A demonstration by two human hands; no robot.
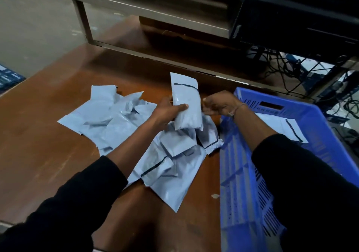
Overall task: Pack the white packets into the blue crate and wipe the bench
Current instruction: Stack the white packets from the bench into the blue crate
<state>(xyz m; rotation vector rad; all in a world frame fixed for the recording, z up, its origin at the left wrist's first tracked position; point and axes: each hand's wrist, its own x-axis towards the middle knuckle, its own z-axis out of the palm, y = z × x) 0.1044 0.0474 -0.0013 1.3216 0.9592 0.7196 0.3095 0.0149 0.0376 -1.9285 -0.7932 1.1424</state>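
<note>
**One packet held upright over the pile, crate at the right**

On the brown wooden worktop (48, 135) a loose pile of white packets (120, 123) lies left of centre; above it the left hand (167, 113) grips a single white packet (187, 106) upright, thumb across its front; the right hand (221, 104) sits just beside that packet's right edge, fingers curled, though whether they pinch it cannot be told; further right stands the blue crate (242, 183), another white packet (281, 125) lying flat inside.

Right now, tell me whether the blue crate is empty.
Not empty: one white packet lies flat inside the blue crate; the right sleeve hides part.
</note>
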